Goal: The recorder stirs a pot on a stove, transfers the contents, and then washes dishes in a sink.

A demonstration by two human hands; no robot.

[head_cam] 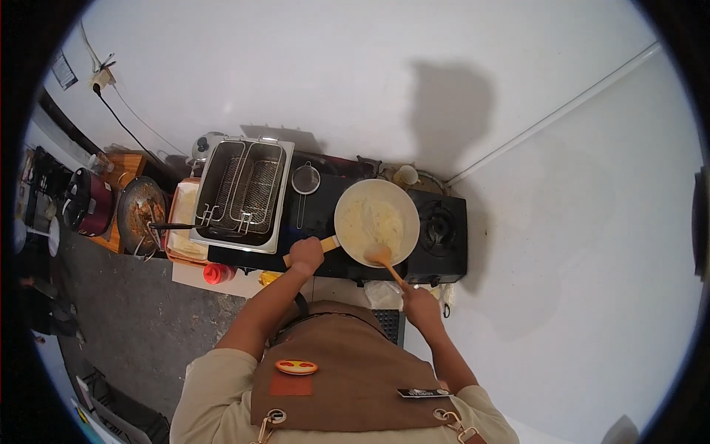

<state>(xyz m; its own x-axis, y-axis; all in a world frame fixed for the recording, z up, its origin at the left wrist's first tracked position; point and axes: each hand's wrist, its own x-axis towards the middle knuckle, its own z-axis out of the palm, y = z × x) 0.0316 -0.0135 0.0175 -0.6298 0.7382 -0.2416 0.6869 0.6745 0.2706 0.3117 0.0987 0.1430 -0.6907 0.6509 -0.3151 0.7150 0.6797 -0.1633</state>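
Observation:
A white frying pan (339, 213) sits over the black gas stove, with a creamy pale mixture (373, 217) inside it. My left hand (307, 253) is closed around the pan's light wooden handle (329, 243). In my right hand (422, 306) I hold a wooden spoon (395, 274). Its head rests in the mixture near the pan's front edge. To the left of the pan lies a small fine-mesh strainer (305, 178), its handle pointing towards me.
Left of the strainer stands a steel deep fryer (287, 166) with two wire baskets. Beyond it are an orange-rimmed tray (172, 222), a dark wok (128, 208) and a maroon rice cooker (97, 202). A bare burner (439, 226) is right of the pan, beside the white wall (577, 222). A red-capped container (218, 273) stands below.

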